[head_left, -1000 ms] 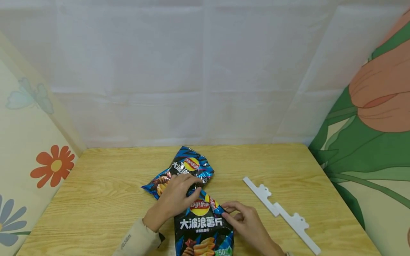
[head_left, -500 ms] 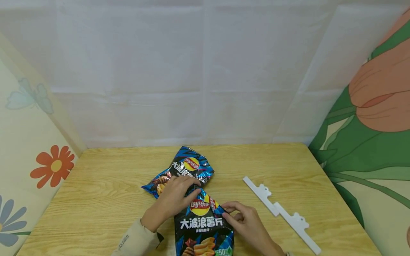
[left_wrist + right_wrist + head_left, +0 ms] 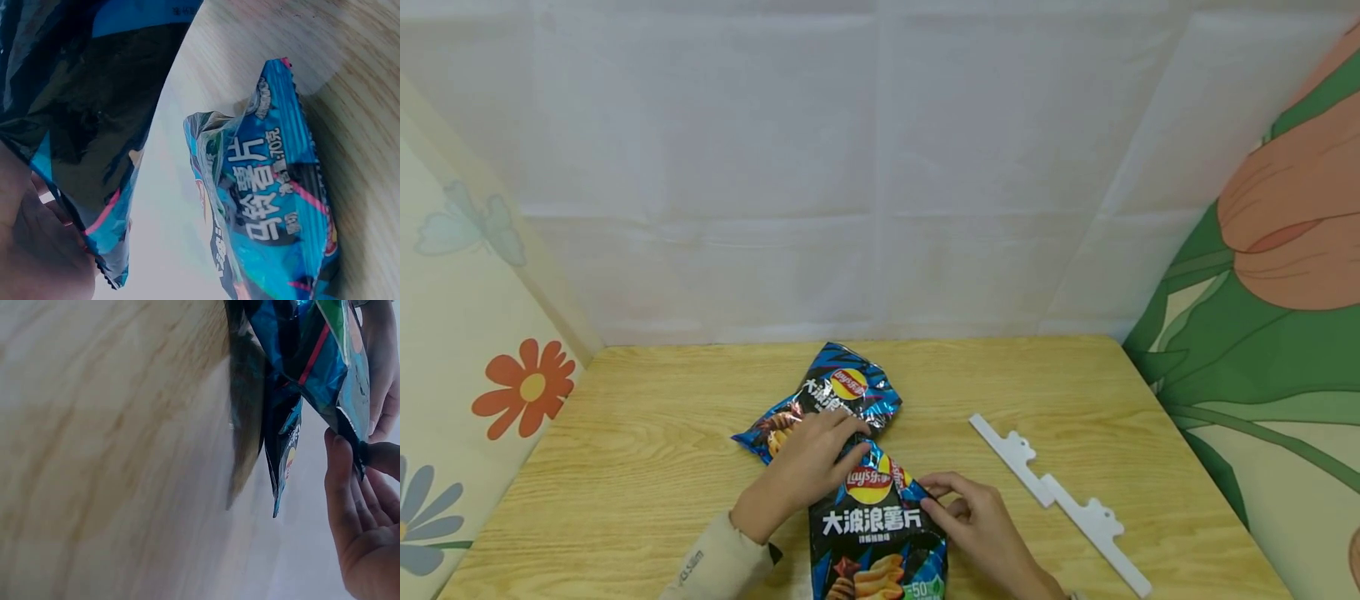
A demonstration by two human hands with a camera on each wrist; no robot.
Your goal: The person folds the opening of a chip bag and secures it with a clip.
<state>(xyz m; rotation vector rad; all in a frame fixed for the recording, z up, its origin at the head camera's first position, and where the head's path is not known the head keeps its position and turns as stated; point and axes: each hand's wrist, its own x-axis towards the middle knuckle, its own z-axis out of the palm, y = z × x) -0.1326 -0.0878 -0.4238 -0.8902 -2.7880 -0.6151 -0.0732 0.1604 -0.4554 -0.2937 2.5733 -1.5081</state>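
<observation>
A black and blue Lay's potato chip bag [image 3: 871,523] lies at the table's near edge, its top right corner folded over in a slanting flap. My left hand [image 3: 811,454] holds the bag's top edge from the left, fingers curled over it. On the right side, my right hand [image 3: 981,521] pinches the folded corner between thumb and fingers; the right wrist view has this pinch close up, with the bag [image 3: 312,344] rising above the hand [image 3: 369,544]. Behind the left hand lies a second, crumpled chip bag [image 3: 868,400], whose crimped end [image 3: 300,125] faces the left wrist camera.
Two white bag clips lie to the right of the hands, one farther back [image 3: 1011,454] and one nearer [image 3: 1097,529], end against end on a slant. The wood-grain table [image 3: 647,442] meets a white cloth [image 3: 775,275] at the back, with flower-printed panels on both sides.
</observation>
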